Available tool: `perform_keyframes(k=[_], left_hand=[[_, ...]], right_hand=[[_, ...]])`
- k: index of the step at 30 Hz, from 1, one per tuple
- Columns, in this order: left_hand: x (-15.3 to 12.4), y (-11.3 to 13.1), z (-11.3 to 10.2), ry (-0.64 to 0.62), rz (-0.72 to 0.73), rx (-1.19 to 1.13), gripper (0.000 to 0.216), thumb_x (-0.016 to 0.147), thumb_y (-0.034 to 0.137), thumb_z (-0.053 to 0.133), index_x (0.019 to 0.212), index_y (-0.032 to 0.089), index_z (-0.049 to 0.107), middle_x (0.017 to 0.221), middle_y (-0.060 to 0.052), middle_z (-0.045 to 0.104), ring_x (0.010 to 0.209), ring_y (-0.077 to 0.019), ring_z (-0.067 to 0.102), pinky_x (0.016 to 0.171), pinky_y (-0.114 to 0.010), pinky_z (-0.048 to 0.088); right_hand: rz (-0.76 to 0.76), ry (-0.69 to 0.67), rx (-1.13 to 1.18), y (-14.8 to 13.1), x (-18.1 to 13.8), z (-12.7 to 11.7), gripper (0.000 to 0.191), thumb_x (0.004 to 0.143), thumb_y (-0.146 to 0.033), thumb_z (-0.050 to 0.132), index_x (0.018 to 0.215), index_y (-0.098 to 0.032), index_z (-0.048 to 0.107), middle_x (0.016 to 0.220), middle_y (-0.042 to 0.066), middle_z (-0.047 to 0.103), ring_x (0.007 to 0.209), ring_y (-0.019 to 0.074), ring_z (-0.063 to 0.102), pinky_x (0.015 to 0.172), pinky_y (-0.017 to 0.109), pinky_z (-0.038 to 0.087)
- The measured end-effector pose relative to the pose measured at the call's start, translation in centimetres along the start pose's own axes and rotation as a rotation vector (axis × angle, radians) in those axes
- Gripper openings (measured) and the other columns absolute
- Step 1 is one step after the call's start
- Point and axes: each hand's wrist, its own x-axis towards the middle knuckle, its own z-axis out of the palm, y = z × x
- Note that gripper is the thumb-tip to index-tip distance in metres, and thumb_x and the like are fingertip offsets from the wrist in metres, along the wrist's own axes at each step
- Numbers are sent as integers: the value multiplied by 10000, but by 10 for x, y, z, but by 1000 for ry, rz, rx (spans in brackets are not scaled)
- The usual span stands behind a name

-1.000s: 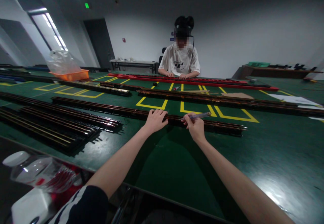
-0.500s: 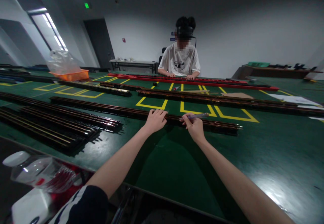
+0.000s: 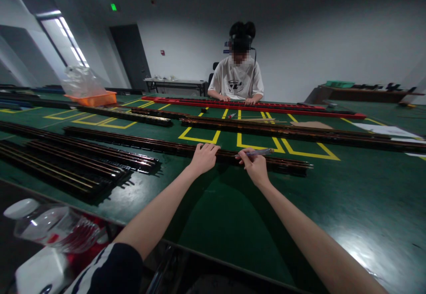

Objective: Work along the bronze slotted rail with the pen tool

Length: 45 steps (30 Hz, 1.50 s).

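Note:
A long dark rail with copper strips [image 3: 140, 142] lies across the green table [image 3: 233, 214] in front of me. My left hand [image 3: 203, 158] rests on the rail with its fingers curled over the top. My right hand [image 3: 255, 166] also touches the rail and pinches a translucent pen [image 3: 261, 152] that points to the right. The rail's right end [image 3: 308, 166] sits a little past my right hand.
More rails lie stacked at the left [image 3: 76, 165] and across the middle [image 3: 299, 132]. A person in a white shirt [image 3: 237, 79] sits opposite, hands on a long red rail [image 3: 253, 106]. An orange bin [image 3: 91, 97] stands far left. A plastic bottle [image 3: 49, 227] lies near me.
The rail under my hands has slid to the left; its right end now sits closer to my right hand. Both hands stay in nearly the same place.

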Motion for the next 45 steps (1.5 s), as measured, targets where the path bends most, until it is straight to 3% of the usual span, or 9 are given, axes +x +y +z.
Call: perform_keyframes(k=[15,24,30,45], left_hand=[[0,-3,1,-29,2,-10,435,841,94,347,1211,204,546,1228,-78,611,1127,-229,534,991,-429,341],[0,-1,-2,-39,-10,-39,349,880,314,399,1168,193,554,1171,-79,627,1071,-237,546,968,-419,349],[2,0,0,-24,-27,-29,439,876,518,428,1127,186,566,1150,-98,625,1076,-269,540,943,-438,354],[3,2,3,-8,-27,13,400,897,490,418,1104,183,570,1138,-92,633,1056,-268,549,928,-433,347]], right_hand=[[-9,1,-23,2,1,1,378,810,-544,523,750,-179,600,705,76,701,568,177,638,481,278,494],[-13,-1,-24,2,1,0,373,819,-538,517,747,-180,591,717,81,698,571,178,630,484,284,492],[-30,-13,-31,4,1,0,337,838,-498,513,770,-177,590,738,79,699,579,171,628,494,281,495],[-17,70,9,8,1,-1,290,835,-443,518,760,-174,596,690,72,690,571,171,621,494,271,478]])
